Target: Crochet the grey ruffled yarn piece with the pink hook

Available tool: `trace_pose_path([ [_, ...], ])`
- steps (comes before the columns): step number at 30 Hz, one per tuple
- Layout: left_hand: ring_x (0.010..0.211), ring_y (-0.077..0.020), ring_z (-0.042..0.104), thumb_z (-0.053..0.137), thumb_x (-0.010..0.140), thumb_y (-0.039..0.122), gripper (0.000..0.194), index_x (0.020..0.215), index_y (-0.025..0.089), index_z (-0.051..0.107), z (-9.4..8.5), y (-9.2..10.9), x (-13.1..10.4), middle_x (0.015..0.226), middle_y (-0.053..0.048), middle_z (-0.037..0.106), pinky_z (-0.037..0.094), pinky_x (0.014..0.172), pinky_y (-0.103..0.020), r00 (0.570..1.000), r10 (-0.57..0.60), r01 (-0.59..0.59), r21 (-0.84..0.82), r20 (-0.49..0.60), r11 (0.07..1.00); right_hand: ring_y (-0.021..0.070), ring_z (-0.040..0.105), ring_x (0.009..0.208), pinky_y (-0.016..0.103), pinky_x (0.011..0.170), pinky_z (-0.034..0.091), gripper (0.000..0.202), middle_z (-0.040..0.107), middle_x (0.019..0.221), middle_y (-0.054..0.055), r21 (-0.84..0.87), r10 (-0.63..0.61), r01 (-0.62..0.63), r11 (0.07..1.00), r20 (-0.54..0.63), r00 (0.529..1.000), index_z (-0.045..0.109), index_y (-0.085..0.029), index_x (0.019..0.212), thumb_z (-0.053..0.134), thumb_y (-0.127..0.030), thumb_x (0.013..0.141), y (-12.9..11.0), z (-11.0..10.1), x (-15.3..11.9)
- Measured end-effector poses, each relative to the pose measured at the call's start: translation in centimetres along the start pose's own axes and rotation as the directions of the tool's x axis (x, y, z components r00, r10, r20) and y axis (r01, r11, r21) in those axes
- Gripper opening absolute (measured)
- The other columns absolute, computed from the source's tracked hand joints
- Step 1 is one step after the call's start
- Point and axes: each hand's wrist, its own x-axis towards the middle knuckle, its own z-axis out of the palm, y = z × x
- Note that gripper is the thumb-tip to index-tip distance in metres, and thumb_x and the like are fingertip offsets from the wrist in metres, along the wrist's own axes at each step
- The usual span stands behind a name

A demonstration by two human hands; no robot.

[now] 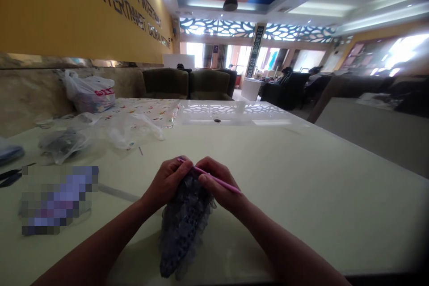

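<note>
A dark grey-blue, ruffled crocheted piece (186, 223) hangs down from both hands over the near part of the pale table. My left hand (169, 178) pinches its top edge from the left, thumb on top. On the right, my right hand (219, 183) has its fingers closed round a pink crochet hook (224, 184), whose thin end reaches across to the left fingertips. The two hands nearly touch at the top of the piece. A grey strip (119, 193) lies on the table left of the left wrist.
The table (301, 187) carries clear plastic bags (65, 143), black scissors (11, 176) and a blurred-out purple item (63, 201) at the left. A white carrier bag (90, 91) stands at the back left. Armchairs (167, 82) are beyond; people sit farther off.
</note>
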Motion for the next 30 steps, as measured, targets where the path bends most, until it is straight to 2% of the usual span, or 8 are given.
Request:
trace_pose_path([
  [5, 0.064, -0.0127, 0.046, 0.049, 0.094, 0.043, 0.039, 0.066, 0.017, 0.055, 0.4, -0.5, -0.1, 0.067, 0.002, 0.055, 0.038, 0.062, -0.024, 0.996, 0.021, -0.026, 0.068, 0.086, 0.997, 0.0149, 0.057, 0.072, 0.035, 0.087, 0.047, 0.006, 0.062, 0.078, 0.001, -0.573, -0.429, 0.364, 0.734, 0.024, 0.903, 0.059, -0.018, 0.09, 0.056, -0.023, 0.093, 0.8, 0.3, -0.1],
  [9, 0.061, -0.0134, 0.046, 0.042, 0.097, 0.049, 0.048, 0.062, 0.017, 0.054, -0.2, -0.8, 0.0, 0.062, 0.002, 0.053, 0.039, 0.062, -0.025, 0.994, 0.028, -0.039, 0.114, 0.104, 0.993, 0.0144, 0.062, 0.072, 0.039, 0.097, 0.047, 0.008, 0.067, 0.081, 0.002, -0.706, -0.526, 0.399, 0.584, 0.045, 0.849, 0.061, -0.017, 0.095, 0.056, -0.012, 0.091, 1.3, -0.3, 0.2],
  [11, 0.069, -0.016, 0.053, 0.037, 0.099, 0.049, 0.051, 0.068, 0.017, 0.062, -0.8, -0.7, 0.2, 0.069, 0.0, 0.06, 0.043, 0.072, -0.027, 0.991, 0.036, -0.052, 0.126, 0.128, 0.991, 0.0153, 0.064, 0.076, 0.038, 0.094, 0.05, 0.011, 0.069, 0.084, 0.003, -0.696, -0.541, 0.376, 0.611, -0.021, 0.841, 0.063, -0.018, 0.095, 0.056, -0.012, 0.091, 1.0, -0.7, 0.3],
  [15, 0.079, -0.0201, 0.06, 0.037, 0.099, 0.048, 0.05, 0.079, 0.018, 0.071, -1.9, -0.5, 0.9, 0.08, -0.004, 0.069, 0.041, 0.096, -0.035, 0.972, 0.044, -0.103, 0.251, 0.23, 0.962, 0.015, 0.066, 0.078, 0.028, 0.072, 0.054, 0.014, 0.069, 0.087, 0.003, -0.499, -0.38, 0.24, 0.833, -0.2, 0.903, 0.067, -0.021, 0.093, 0.054, -0.016, 0.093, 0.2, -0.8, 0.1],
  [19, 0.097, -0.0236, 0.064, 0.045, 0.096, 0.047, 0.04, 0.099, 0.022, 0.076, -2.7, -0.8, 1.5, 0.098, -0.006, 0.074, 0.034, 0.108, -0.042, 0.957, -0.029, -0.02, 0.165, 0.288, 0.986, 0.0133, 0.066, 0.075, 0.025, 0.068, 0.053, 0.014, 0.07, 0.086, 0.002, -0.412, -0.33, 0.229, 0.882, -0.191, 0.925, 0.07, -0.021, 0.093, 0.056, -0.016, 0.092, -0.2, -0.4, -0.1],
  [22, 0.123, -0.0298, 0.054, 0.054, 0.091, 0.048, 0.038, 0.111, 0.024, 0.075, -3.3, -1.3, 1.6, 0.124, -0.01, 0.068, 0.034, 0.109, -0.046, 0.942, -0.096, 0.074, 0.081, 0.322, 0.994, 0.0128, 0.065, 0.075, 0.025, 0.068, 0.052, 0.014, 0.07, 0.086, 0.002, -0.414, -0.33, 0.233, 0.88, -0.178, 0.927, 0.069, -0.021, 0.093, 0.057, -0.015, 0.092, -0.2, -0.3, -0.1],
  [26, 0.144, -0.0381, 0.023, 0.063, 0.085, 0.051, 0.035, 0.112, 0.032, 0.074, -3.9, -1.5, 1.7, 0.15, -0.007, 0.048, 0.002, 0.114, -0.064, 0.99, -0.085, 0.026, 0.443, 0.113, 0.896, 0.0131, 0.064, 0.074, 0.025, 0.068, 0.052, 0.014, 0.068, 0.084, 0.002, -0.413, -0.299, 0.21, 0.886, -0.162, 0.941, 0.068, -0.021, 0.093, 0.054, -0.017, 0.094, -0.1, -0.6, -0.1],
  [30, 0.135, -0.0311, 0.04, 0.052, 0.092, 0.051, 0.042, 0.127, 0.031, 0.065, -3.4, -0.7, 1.5, 0.144, -0.007, 0.054, 0.021, 0.114, -0.052, 0.974, -0.105, 0.086, 0.099, 0.199, 0.991, 0.0131, 0.064, 0.075, 0.025, 0.068, 0.052, 0.014, 0.068, 0.086, 0.002, -0.394, -0.287, 0.201, 0.897, -0.175, 0.942, 0.068, -0.022, 0.094, 0.055, -0.017, 0.094, 0.0, -0.7, -0.1],
])
